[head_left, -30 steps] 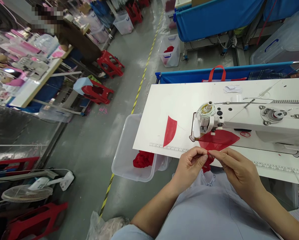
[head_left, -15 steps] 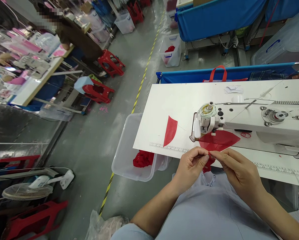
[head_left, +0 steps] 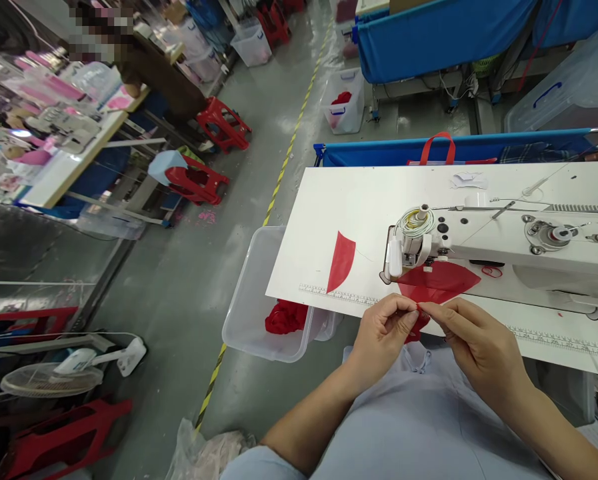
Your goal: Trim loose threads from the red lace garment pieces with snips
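Observation:
My left hand [head_left: 385, 333] and my right hand [head_left: 479, 340] meet fingertip to fingertip at the near edge of the sewing table. Both pinch the red fabric [head_left: 436, 283], a sheer piece that spreads from under the sewing machine [head_left: 423, 243] toward me and hangs down below my fingers. The exact bit between the fingertips is partly hidden. Left of the machine, a separate red fabric piece [head_left: 342, 262] with one curved side lies flat on the white table [head_left: 369, 200], a loose thread trailing from it.
Below the table's left end stands a clear plastic bin [head_left: 251, 300] with red cloth [head_left: 285, 316] inside. A ruler strip [head_left: 561, 338] runs along the front edge. Red stools [head_left: 223, 125], a white fan [head_left: 53, 380] and another person [head_left: 159, 77] are across the aisle.
My hands keep the same pinch on the red fabric with almost no movement. The view has shifted very slightly.

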### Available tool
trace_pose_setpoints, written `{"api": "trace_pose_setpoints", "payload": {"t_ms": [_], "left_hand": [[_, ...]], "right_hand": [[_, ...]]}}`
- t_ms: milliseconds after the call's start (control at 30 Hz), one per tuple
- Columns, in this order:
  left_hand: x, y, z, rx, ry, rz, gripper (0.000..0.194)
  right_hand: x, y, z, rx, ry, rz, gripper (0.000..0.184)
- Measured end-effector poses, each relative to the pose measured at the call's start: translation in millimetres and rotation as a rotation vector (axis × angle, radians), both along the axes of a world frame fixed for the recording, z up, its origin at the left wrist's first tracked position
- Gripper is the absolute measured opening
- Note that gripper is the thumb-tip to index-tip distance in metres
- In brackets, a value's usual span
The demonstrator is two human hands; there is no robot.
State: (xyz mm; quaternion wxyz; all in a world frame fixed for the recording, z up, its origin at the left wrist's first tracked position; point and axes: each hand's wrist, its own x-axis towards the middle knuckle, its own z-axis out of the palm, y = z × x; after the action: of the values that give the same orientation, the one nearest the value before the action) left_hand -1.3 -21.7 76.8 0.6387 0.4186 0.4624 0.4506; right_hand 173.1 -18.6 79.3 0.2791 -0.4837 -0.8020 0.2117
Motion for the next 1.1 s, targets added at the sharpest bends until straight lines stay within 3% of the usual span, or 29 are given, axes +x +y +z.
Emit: {"api": "trace_pose_setpoints", "payload": {"t_ms": [233, 300, 400, 500, 567, 700, 833, 1000, 1100], "left_hand": [[0.3, -1.0, 2.0, 0.011, 0.031, -0.011, 0.025], [-0.1, -0.4, 3.6, 0.001, 0.010, -0.030, 0.026], [-0.7, 0.4, 6.1, -0.009, 0.009, -0.052, 0.026], [-3.5, 0.9, 5.6, 0.018, 0.060, -0.063, 0.025], [-8.1, 0.9, 1.7, 0.034, 0.108, -0.065, 0.025], [-20.1, -0.2, -10.2, -0.058, 0.172, -0.044, 0.029], [-20.6, -1.0, -13.4, -0.062, 0.160, -0.027, 0.025], [-13.3, -0.3, -8.2, 0.116, 0.219, -0.058, 0.022], [-15.9, -0.1, -5.8, 0.189, 0.334, -0.054, 0.021]], "right_hand": [[-5.9, 3.7, 3.4, -0.036, 0.143, -0.005, 0.030], [-9.8, 4.1, 5.5, -0.138, 0.268, -0.027, 0.024], [-14.3, 1.9, 6.1, -0.422, 0.468, -0.119, 0.016], [-14.4, 0.8, 3.1, -0.771, 0.733, -0.167, 0.022], [-10.2, 4.4, 2.2, -0.922, 0.933, -0.200, 0.026], [5.0, 17.7, 6.3, -0.854, 1.187, -0.400, 0.021], [8.4, 18.6, 5.2, -0.776, 0.928, -0.271, 0.025], [-7.7, 16.4, -5.1, -0.499, 0.491, -0.068, 0.025], [-13.4, 22.0, -6.9, -0.591, 0.432, 0.076, 0.029]]}}
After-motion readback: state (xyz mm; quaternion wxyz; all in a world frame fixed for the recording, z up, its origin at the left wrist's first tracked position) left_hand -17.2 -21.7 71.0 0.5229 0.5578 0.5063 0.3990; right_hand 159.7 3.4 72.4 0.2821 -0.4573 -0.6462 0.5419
